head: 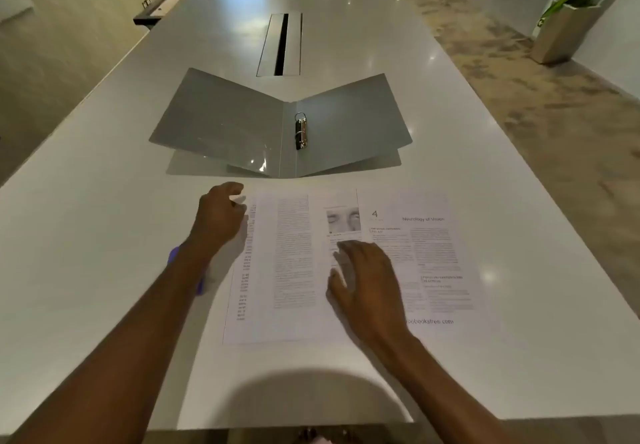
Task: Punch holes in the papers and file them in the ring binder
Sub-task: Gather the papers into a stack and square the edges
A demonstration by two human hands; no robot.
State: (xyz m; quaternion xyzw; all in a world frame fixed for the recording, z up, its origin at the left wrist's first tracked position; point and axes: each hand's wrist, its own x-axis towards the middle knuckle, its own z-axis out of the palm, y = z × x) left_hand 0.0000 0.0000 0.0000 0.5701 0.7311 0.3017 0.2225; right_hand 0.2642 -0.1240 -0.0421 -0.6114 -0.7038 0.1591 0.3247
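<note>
A grey ring binder (225,124) lies open on the white table (104,235), its metal rings (300,131) shut at the spine. Printed papers (294,253) lie spread in front of it, overlapping; the rightmost sheet (433,253) shows a "4" heading. My left hand (218,215) curls its fingers at the top left corner of the left sheet. My right hand (363,280) rests flat, fingers spread, on the middle sheet. A purple object (173,256), perhaps the hole punch, is mostly hidden under my left forearm.
A metal cable slot (280,45) sits in the table beyond the binder. A potted plant (568,24) stands on the floor at the far right. A dark tray-like object (159,7) stands off the table's far left edge.
</note>
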